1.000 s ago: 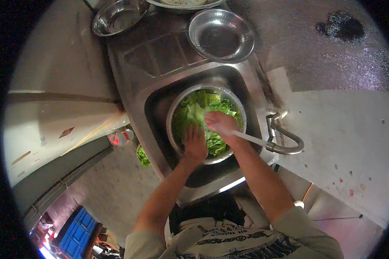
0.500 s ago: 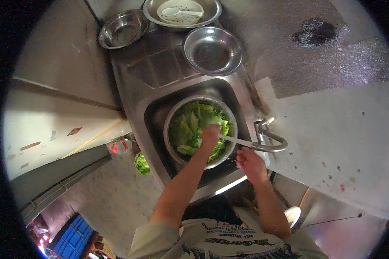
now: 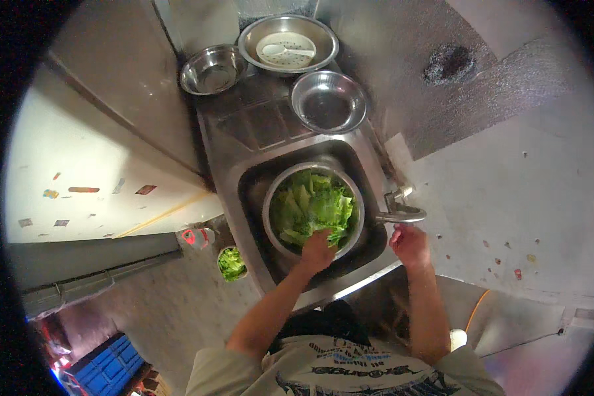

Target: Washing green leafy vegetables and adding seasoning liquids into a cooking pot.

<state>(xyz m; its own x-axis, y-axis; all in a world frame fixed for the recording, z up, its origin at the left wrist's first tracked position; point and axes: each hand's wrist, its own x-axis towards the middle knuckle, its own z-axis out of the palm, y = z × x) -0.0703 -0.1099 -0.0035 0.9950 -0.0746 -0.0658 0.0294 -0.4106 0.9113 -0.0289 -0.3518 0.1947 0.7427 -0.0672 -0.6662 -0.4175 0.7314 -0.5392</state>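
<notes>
A round metal basin [image 3: 268, 221] full of water and green lettuce leaves [image 3: 315, 208] stands in the sink [image 3: 247, 191]. Over the basin's near side is my left hand [image 3: 319, 252], its fingers reaching down onto the leaves and the thumb apart. Its fingertips are partly lost among the greens. To the right, beside the curved metal tap [image 3: 406, 215], my right hand [image 3: 411, 245] hangs with fingers curled in and nothing visible in them. No water stream shows from the spout.
Two metal bowls [image 3: 329, 102] [image 3: 212, 69] and a larger basin [image 3: 244, 46] with a perforated white tray [image 3: 280, 61] and white spoon [image 3: 274, 49] stand beyond the sink. On the floor at left are a container of greens [image 3: 231, 264] and a plastic bottle [image 3: 198, 237].
My left hand has drawn back toward me from the basin's middle. The water stream from the spout is gone, and the spout has swung away from the basin. My right hand stays near the tap.
</notes>
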